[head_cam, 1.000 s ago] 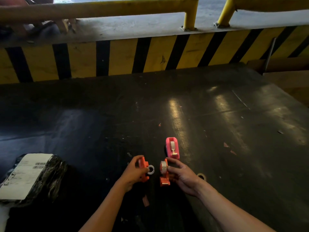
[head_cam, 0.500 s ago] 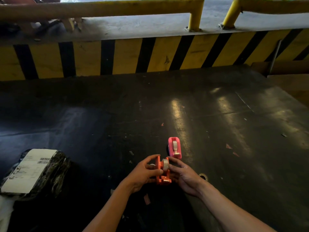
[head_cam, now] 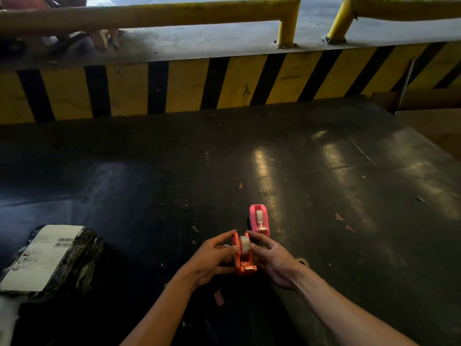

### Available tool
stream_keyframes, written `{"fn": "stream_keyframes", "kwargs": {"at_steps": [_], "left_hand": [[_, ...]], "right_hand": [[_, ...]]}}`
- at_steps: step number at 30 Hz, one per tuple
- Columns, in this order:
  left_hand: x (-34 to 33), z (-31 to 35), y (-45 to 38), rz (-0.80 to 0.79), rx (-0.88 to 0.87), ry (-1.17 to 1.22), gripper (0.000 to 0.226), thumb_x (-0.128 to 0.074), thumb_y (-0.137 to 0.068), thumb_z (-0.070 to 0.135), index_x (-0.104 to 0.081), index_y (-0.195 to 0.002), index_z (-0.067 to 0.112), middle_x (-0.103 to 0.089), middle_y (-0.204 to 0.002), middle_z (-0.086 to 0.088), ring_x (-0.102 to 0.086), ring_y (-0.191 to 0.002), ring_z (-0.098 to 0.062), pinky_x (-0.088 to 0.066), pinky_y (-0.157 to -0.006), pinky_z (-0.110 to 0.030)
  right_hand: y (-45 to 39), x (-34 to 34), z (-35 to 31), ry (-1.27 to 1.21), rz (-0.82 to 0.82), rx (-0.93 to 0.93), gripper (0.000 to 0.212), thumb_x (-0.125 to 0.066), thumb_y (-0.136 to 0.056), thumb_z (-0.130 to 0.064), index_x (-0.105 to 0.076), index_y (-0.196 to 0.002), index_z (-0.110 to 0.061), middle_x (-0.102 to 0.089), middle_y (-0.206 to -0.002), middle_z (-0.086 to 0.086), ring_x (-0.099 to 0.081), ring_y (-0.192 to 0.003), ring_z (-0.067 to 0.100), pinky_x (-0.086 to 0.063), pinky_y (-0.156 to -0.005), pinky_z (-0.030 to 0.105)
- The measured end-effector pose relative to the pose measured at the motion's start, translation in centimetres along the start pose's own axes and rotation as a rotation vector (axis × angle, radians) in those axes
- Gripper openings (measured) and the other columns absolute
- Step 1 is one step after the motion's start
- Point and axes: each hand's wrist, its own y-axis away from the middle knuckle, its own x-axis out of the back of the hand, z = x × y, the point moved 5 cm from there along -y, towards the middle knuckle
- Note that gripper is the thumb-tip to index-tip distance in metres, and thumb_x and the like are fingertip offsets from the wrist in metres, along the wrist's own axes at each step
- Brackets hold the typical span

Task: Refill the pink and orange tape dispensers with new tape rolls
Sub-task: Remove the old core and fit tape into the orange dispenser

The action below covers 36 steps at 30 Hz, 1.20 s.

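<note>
centrally, left hand (head_cam: 212, 258) and right hand (head_cam: 272, 260) both pinch the orange dispenser (head_cam: 243, 262), tape roll (head_cam: 244, 244) seated in it; pink dispenser (head_cam: 259, 218) stands just beyond on the dark table (head_cam: 324, 196).

Black counter (head_cam: 324, 196): smooth, semi-glossy sheet, streaked with light reflections, scuffed and specked with debris. Orange plastic tape dispenser (head_cam: 240, 260): matt moulded body, small shiny metal cutter at the near end; translucent glossy tape roll (head_cam: 244, 243) seated in it. Pink plastic tape dispenser (head_cam: 259, 218): slight sheen, same bright metal cutter. Black crinkled plastic-wrapped parcel (head_cam: 74, 255): glossy film, matt white paper label (head_cam: 42, 255). Yellow painted metal rail (head_cam: 159, 13): worn, dull.
</note>
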Motion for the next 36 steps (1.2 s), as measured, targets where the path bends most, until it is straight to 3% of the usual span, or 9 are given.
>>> {"fn": "stream_keyframes", "kwargs": {"at_steps": [5, 11, 16, 18, 21, 24, 27, 31, 36], "left_hand": [[-0.3, -0.4, -0.2, 0.082, 0.017, 0.074, 0.044, -0.069, -0.09, 0.013, -0.056, -0.128, 0.029, -0.06, -0.126, -0.015, -0.069, -0.107, -0.033, -0.062, -0.08, -0.043], [-0.5, -1.3, -0.7, 0.262, 0.029, 0.366, 0.045, -0.068, -0.089, 0.005, -0.051, -0.129, 0.018, -0.065, -0.116, -0.019, -0.072, -0.097, -0.036, -0.062, -0.083, -0.05], [-0.2, -1.2, -0.1, 0.232, 0.01, 0.356, 0.052, -0.069, -0.087, 0.004, -0.049, -0.133, 0.017, -0.066, -0.12, -0.02, -0.071, -0.102, -0.035, -0.061, -0.084, -0.045], [0.5, -1.5, 0.1, 0.189, -0.047, 0.209, 0.063, -0.071, -0.086, 0.007, -0.044, -0.14, 0.021, -0.061, -0.13, -0.015, -0.067, -0.111, -0.031, -0.059, -0.086, -0.041], [1.4, -1.8, 0.2, 0.132, -0.192, -0.326, 0.086, -0.077, -0.083, 0.014, -0.029, -0.15, 0.039, -0.04, -0.142, 0.01, -0.049, -0.128, -0.016, -0.049, -0.103, -0.036], [1.2, -2.1, 0.5, 0.146, -0.315, -0.739, 0.072, -0.075, -0.084, 0.018, -0.043, -0.144, 0.041, -0.044, -0.139, 0.016, -0.048, -0.13, -0.008, -0.043, -0.112, -0.037], [1.2, -2.6, 0.5, 0.259, -0.385, -0.897, 0.05, -0.075, -0.085, 0.029, -0.056, -0.131, 0.036, -0.058, -0.127, 0.015, -0.056, -0.118, -0.004, -0.048, -0.107, -0.035], [-0.2, -3.9, 0.7, 0.318, -0.437, -1.055, 0.047, -0.073, -0.085, 0.037, -0.056, -0.128, 0.037, -0.058, -0.122, 0.018, -0.052, -0.11, 0.001, -0.046, -0.103, -0.031], [-1.0, -5.8, 0.5, 0.384, -0.473, -1.127, 0.045, -0.07, -0.085, 0.041, -0.056, -0.128, 0.036, -0.06, -0.122, 0.017, -0.054, -0.11, -0.004, -0.04, -0.099, -0.026]], "right_hand": [[-0.1, -0.3, 0.1, 0.087, 0.052, 0.018, 0.04, -0.062, -0.094, -0.02, -0.057, -0.133, -0.019, -0.068, -0.124, 0.017, -0.068, -0.111, 0.033, -0.055, -0.096, 0.05], [0.5, -1.8, 0.1, 0.661, 0.045, 0.161, 0.073, -0.075, -0.084, -0.035, -0.038, -0.145, -0.024, -0.05, -0.136, -0.003, -0.051, -0.124, 0.014, -0.045, -0.105, 0.031], [0.9, -1.8, -0.6, 0.887, 0.103, 0.283, 0.057, -0.07, -0.086, -0.042, -0.049, -0.137, -0.025, -0.059, -0.128, -0.007, -0.056, -0.117, 0.007, -0.047, -0.105, 0.033], [1.1, -1.7, -0.8, 0.913, 0.056, 0.279, 0.054, -0.069, -0.087, -0.04, -0.05, -0.135, -0.025, -0.058, -0.126, -0.009, -0.056, -0.117, 0.008, -0.046, -0.104, 0.031], [1.1, -0.6, -0.6, 0.928, -0.001, 0.226, 0.052, -0.071, -0.087, -0.033, -0.049, -0.134, -0.03, -0.053, -0.129, -0.007, -0.053, -0.119, 0.012, -0.044, -0.107, 0.037], [1.1, 0.3, -0.2, 0.949, -0.038, 0.185, 0.048, -0.073, -0.085, -0.03, -0.052, -0.128, -0.036, -0.051, -0.13, -0.007, -0.052, -0.12, 0.014, -0.044, -0.107, 0.039], [1.4, 0.8, -0.1, 1.029, 0.012, 0.201, 0.048, -0.072, -0.086, -0.028, -0.053, -0.129, -0.033, -0.053, -0.131, -0.008, -0.051, -0.119, 0.01, -0.043, -0.107, 0.037], [1.8, 2.0, 0.3, 1.108, 0.12, 0.237, 0.051, -0.073, -0.084, -0.031, -0.053, -0.131, -0.032, -0.055, -0.13, -0.003, -0.053, -0.12, 0.011, -0.044, -0.108, 0.04], [2.7, 2.0, 0.2, 1.26, 0.249, 0.41, 0.039, -0.066, -0.09, -0.036, -0.057, -0.128, -0.029, -0.056, -0.121, -0.009, -0.048, -0.115, 0.008, -0.042, -0.102, 0.029]]}}
